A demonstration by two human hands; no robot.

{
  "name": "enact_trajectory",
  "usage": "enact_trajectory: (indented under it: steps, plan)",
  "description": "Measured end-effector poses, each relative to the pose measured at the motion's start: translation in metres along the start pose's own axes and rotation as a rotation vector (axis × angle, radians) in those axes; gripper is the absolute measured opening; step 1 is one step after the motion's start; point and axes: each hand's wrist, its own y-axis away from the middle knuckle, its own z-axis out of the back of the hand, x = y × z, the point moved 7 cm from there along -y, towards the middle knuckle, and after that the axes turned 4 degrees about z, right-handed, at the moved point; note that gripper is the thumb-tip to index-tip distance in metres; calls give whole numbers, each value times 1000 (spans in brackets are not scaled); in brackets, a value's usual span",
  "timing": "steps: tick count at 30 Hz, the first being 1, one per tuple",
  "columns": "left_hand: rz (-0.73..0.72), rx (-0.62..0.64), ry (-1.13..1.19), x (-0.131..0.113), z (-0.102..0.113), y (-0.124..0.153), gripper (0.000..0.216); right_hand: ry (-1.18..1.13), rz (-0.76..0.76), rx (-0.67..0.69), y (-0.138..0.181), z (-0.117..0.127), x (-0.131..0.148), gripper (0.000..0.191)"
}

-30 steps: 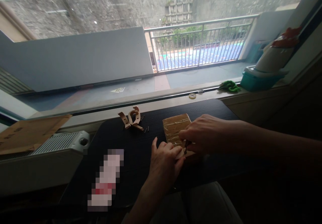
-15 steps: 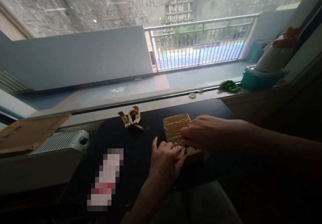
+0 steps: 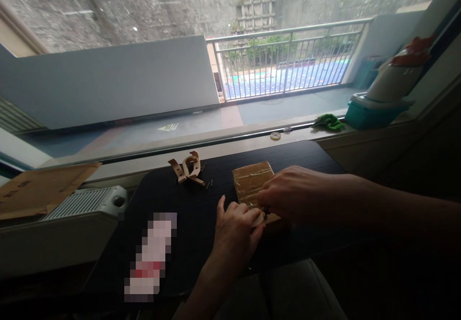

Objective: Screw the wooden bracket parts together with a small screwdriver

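Note:
A tan, tape-covered block or box (image 3: 252,175) lies on the dark tabletop, partly hidden under both hands. My left hand (image 3: 234,224) rests at its near left edge, thumb and fingers closed on a small pale wooden piece (image 3: 258,220). Over the block's right side is my right hand (image 3: 283,190), its fingers curled round a small dark metal tool (image 3: 266,209). Most of that tool is covered, so its kind does not show. The tool's visible end is beside the wooden piece. Several curved wooden pieces (image 3: 192,164) and small screws (image 3: 209,184) sit farther back.
A blurred pink-and-white item (image 3: 154,248) lies on the table's left side. Along the windowsill are a tape roll (image 3: 275,136), a green cloth (image 3: 329,122) and a teal box (image 3: 376,113). Cardboard (image 3: 46,185) covers part of a white radiator (image 3: 88,202) at left.
My right hand has turned slightly at the wrist, and the dark tool shows at a different angle. My left hand and the block stay in place.

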Motion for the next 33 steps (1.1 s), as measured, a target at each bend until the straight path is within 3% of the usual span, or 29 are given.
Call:
enact_trajectory:
  steps: [10,16,22,29,33]
  plan:
    - [-5,-14,-16,-1,1,2,13,5,-123,-52,0,0,-13,21]
    - [-7,-34,-7,-1,1,1,16,8,-102,-20,0,6,-7,6]
    - [3,-8,-10,0,1,1,17,28,-43,-6,1,0,-5,9]
    - [-5,-9,-16,-2,2,2,14,8,-99,-103,-3,-4,-12,19]
    - [0,-11,-15,-1,1,2,17,22,-115,-93,-1,4,-8,14]
